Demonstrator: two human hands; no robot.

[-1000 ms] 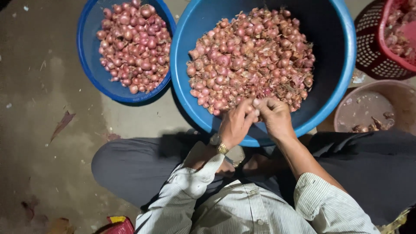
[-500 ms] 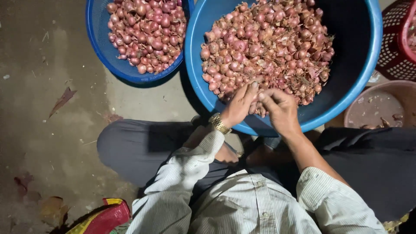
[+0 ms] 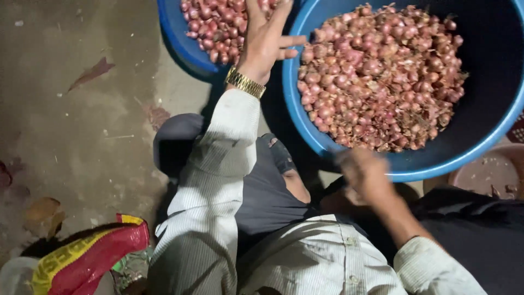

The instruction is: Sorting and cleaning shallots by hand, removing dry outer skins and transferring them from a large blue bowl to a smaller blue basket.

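A person is sitting on a concrete floor (image 3: 71, 142) between two blue tubs, sorting small red onions. The left hand (image 3: 265, 38), a gold watch (image 3: 245, 82) at its wrist, is reaching out over the rim of the smaller tub (image 3: 177, 38), which is holding the cleaner, glossier peeled onions (image 3: 215, 24). Its fingers (image 3: 292, 41) are spreading apart and holding nothing that can be seen; whether an onion is leaving the palm cannot be told. The right hand (image 3: 363, 175) is hanging just beside the near rim of the larger tub (image 3: 480, 147), too blurred to tell whether its fingers are open, closed or gripping anything. That tub is carrying the heap of unpeeled onions (image 3: 382, 76), papery skins mixed among them, piled toward its left side.

The two tubs are standing side by side, so the work is looking like a short carry from one to the other. Done well, it is calling for the left hand to be well over the smaller tub's pile before letting go, low enough that an onion is not bouncing out onto the floor, while the right hand is going back to the nearest edge of the heap rather than digging deep. A reddish bowl (image 3: 486, 175) is sitting at the right edge, and a red and yellow sack (image 3: 93, 254) is lying at the lower left.
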